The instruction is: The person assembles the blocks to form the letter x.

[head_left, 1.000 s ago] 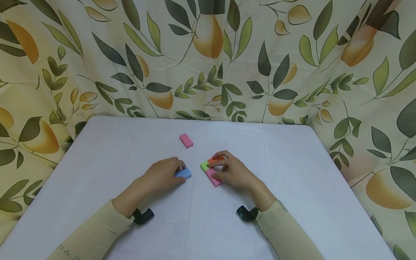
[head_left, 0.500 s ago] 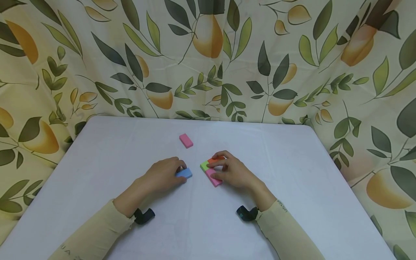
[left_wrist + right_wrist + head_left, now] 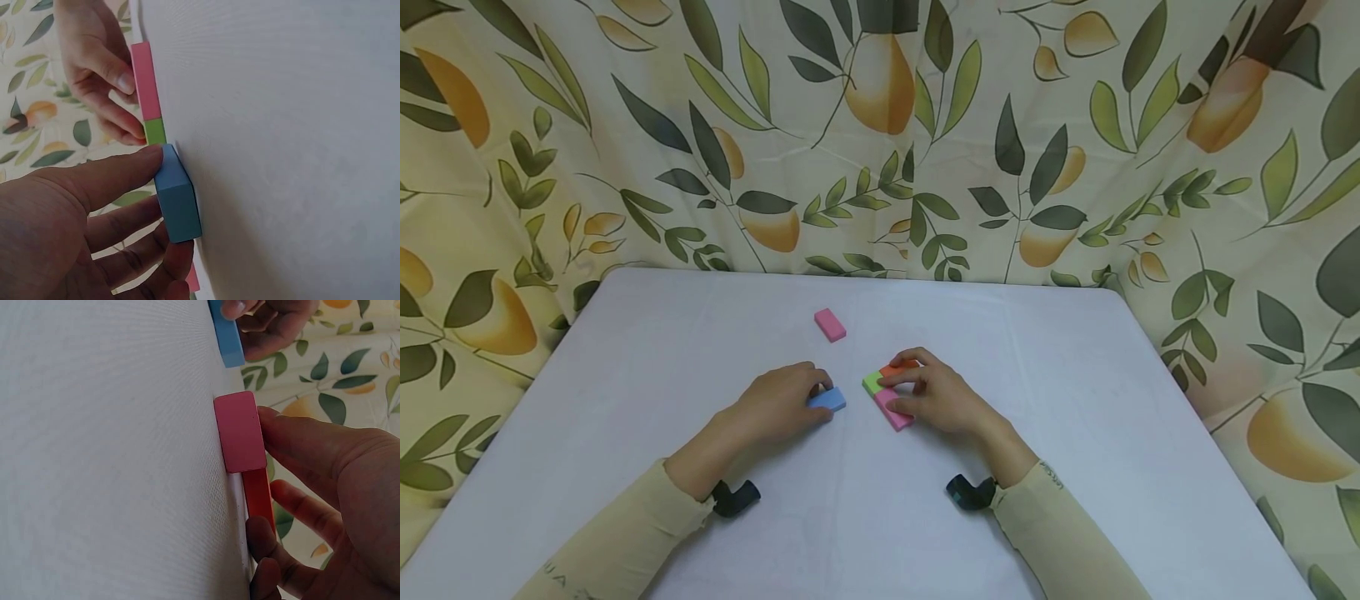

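My left hand (image 3: 782, 402) pinches a blue block (image 3: 827, 399) between thumb and fingers, low over the white table. To its right lies a small group of blocks set edge to edge: a pink block (image 3: 891, 408), a green block (image 3: 872, 382) and an orange block (image 3: 898, 367). My right hand (image 3: 943, 396) rests its bent fingertips on this group, the thumb on the pink block and other fingers at the green and orange ones. In the left wrist view the blue block (image 3: 178, 197) points toward the green block (image 3: 155, 131), overlapping it slightly.
A separate pink block (image 3: 830, 325) lies farther back on the white-covered table (image 3: 700, 317). Behind the table hangs a curtain (image 3: 700, 167) with leaves and fruit printed on it. Each wrist carries a small black camera (image 3: 736, 498).
My left hand has shifted very slightly to the right with the blue block, nearer the group. The right hand and the other blocks have stayed in place.
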Demonstrator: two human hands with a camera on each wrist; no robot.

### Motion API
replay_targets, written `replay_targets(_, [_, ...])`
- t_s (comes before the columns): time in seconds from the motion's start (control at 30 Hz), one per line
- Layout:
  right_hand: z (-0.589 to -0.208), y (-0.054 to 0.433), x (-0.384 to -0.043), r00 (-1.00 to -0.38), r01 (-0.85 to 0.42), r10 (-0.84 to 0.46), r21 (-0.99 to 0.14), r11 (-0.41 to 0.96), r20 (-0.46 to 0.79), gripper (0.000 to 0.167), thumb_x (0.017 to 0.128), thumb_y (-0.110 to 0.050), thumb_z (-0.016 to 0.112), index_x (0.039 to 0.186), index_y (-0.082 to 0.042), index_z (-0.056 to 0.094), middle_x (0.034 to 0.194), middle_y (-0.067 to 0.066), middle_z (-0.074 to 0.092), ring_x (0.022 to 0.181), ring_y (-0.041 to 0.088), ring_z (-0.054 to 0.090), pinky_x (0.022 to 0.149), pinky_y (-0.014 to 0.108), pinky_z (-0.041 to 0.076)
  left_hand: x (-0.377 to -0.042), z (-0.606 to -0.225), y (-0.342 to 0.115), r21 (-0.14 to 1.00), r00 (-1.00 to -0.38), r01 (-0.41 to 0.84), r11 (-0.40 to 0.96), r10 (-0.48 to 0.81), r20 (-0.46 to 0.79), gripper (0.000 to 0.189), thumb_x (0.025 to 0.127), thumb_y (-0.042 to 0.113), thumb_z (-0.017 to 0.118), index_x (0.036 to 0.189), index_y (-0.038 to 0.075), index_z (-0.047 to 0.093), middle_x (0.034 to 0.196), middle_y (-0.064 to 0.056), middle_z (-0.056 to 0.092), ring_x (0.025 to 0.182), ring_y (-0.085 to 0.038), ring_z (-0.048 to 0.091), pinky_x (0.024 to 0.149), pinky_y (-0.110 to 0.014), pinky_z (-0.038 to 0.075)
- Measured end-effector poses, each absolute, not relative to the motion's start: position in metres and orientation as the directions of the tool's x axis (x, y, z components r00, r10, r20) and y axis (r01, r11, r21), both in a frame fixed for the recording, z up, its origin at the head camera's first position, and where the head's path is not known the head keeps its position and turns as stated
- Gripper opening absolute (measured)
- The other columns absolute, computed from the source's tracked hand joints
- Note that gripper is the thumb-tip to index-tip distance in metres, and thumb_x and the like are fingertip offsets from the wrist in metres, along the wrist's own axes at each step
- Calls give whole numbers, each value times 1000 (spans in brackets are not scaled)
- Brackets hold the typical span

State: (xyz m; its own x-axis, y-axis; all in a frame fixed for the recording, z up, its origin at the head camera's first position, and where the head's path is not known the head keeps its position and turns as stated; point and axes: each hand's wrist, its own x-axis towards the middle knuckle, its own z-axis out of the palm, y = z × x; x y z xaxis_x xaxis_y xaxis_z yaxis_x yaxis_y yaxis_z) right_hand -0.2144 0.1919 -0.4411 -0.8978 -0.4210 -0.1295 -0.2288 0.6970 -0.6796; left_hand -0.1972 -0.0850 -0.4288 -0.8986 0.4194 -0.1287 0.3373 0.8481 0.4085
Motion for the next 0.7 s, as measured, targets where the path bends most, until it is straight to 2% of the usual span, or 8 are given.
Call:
replay_targets(0.2, [-442,191,-215,-898,-233,-422,-673,702,-129,31,93,-32,78,123,-33,77,149,-6,48,113,19,55,90,35,46,-198,-429,-83,412,-898,336,847,420,-132,39,90,33,82,122,15,71,100,2,66,89,-14,59,78,-33,52])
replay_targets(0.7, [-443,192,-215,-895,-257,-433,-668,698,-108,31,93,-32,78,123,-32,77,149,-5,48,113,19,56,92,36,47,-200,-431,-81,403,-898,343,848,423,-125,39,90,34,82,123,15,72,101,2,67,91,-13,61,78,-32,53])
